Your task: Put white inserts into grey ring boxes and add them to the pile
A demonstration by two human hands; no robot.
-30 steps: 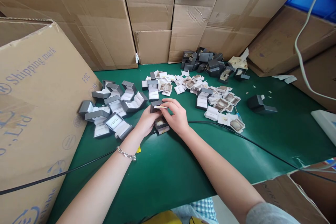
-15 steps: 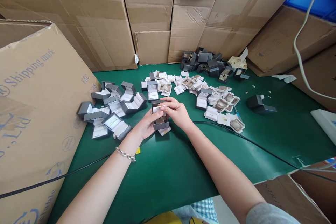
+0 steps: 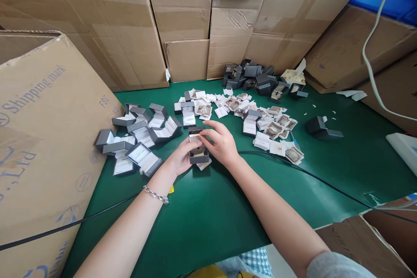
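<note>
Holding one open box (image 3: pixel 199 159): left hand (image 3: pixel 181 156), fingers clamped on it; right hand (image 3: pixel 223 144), fingers touching it, grip unclear.

The one camera sat on the person's head, above and behind the left hand (image 3: pixel 181 157) and the right hand (image 3: pixel 223 144), and faced forward and down. It was near enough to place them mid-picture, with the green table (image 3: pixel 208 208) around them. Its view ran beyond the hands to the cardboard boxes (image 3: pixel 182 2), left of them to a printed carton (image 3: pixel 42 126), and below them to checked cloth (image 3: pixel 257 260)
</note>
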